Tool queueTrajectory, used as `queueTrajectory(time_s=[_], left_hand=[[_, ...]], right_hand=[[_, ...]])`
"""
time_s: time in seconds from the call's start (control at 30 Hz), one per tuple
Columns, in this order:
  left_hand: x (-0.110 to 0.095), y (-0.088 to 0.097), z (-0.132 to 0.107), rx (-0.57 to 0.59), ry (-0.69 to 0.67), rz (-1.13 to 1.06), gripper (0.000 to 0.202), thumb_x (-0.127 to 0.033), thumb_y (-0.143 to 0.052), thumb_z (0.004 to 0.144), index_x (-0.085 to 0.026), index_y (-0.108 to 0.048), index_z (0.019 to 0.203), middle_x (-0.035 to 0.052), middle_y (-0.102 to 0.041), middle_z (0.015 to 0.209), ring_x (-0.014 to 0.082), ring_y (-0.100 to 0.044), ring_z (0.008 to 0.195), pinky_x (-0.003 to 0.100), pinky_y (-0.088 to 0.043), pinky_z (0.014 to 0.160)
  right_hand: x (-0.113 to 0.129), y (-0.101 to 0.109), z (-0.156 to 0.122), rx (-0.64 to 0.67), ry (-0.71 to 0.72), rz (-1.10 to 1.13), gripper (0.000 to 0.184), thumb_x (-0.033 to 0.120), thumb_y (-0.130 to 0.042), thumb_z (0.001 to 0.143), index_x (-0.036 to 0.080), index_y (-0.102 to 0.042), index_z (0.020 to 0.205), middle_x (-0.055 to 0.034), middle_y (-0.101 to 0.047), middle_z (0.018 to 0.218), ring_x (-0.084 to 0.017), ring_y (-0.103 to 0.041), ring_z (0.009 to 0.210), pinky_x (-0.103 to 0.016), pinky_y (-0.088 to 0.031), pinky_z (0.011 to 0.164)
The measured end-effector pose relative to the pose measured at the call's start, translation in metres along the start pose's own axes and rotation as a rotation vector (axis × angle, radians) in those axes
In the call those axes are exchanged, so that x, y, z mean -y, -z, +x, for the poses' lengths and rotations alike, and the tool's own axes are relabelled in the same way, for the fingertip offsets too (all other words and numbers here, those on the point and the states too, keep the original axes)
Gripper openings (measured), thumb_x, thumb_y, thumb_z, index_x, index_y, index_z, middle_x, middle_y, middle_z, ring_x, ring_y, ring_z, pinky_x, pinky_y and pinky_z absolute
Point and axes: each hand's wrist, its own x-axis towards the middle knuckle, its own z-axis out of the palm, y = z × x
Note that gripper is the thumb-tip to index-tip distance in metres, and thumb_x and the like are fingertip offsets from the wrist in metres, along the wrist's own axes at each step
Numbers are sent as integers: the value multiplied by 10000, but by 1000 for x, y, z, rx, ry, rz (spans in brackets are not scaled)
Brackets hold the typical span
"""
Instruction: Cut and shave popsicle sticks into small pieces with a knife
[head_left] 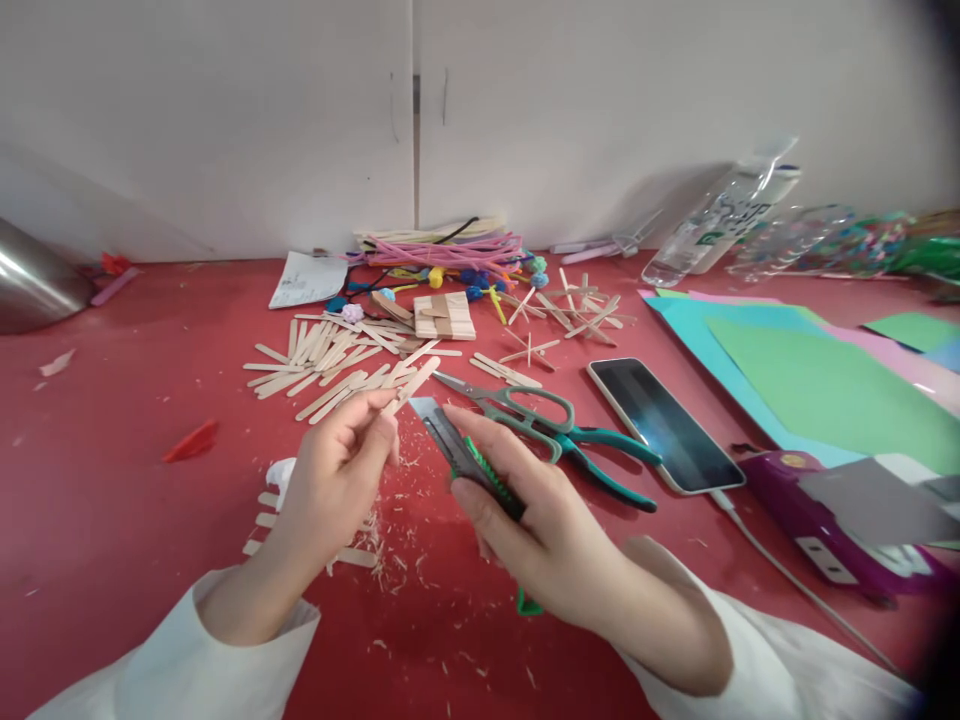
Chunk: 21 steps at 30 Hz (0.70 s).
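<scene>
Left hand [337,472] pinches one stick [412,386], right hand [541,532] one cutter [454,447].

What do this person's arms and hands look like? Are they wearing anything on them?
Both hands are bare: the left hand and the right hand wear no gloves, and no ring, watch or bracelet shows. The arms are covered by long white sleeves of plain, loose cloth, the left sleeve and the right sleeve, each ending at the wrist. No print or marking is visible.
</scene>
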Motion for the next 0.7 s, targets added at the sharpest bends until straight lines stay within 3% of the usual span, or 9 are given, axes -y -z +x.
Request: queueTrajectory(time_s=[0.13, 0.37, 0.57, 0.7], left_hand=[[0, -2, -1, -18, -49, 62, 268, -335, -484, 835, -186, -573, 1039, -52, -510, 572, 84, -429, 450, 192, -367, 436], [-3, -6, -4, -39, -112, 119, 263, -316, -466, 859, -195, -565, 1071, -30, -578, 636, 100, -503, 493, 206, -406, 472], [-1, -6, -7, -54, -184, 213, 270, -339, -455, 876, -206, -575, 1078, 7, -641, 723, 120, -560, 535, 225, -444, 520], [0, -8, -7, -60, -210, 264, 283, -331, -458, 878, -200, -598, 1086, -6, -622, 621, 129, -576, 525, 222, -439, 516]], right_hand=[[2, 0, -1, 6, 1, -28, 463, 147, -417, 871, 192, -365, 1329, 64, -466, 586, -71, -489, 421, -184, -379, 356], [3, 1, -1, 7, -114, 5, 462, 188, -434, 876, 251, -374, 1330, 66, -463, 577, -89, -491, 432, -215, -420, 393], [5, -2, -2, 4, -227, 202, 455, 210, -452, 874, 314, -388, 1313, 55, -489, 637, -78, -497, 417, -215, -430, 399], [7, -2, 0, 19, -355, 363, 462, 235, -482, 855, 314, -394, 1301, 53, -503, 664, -64, -493, 382, -193, -407, 357]])
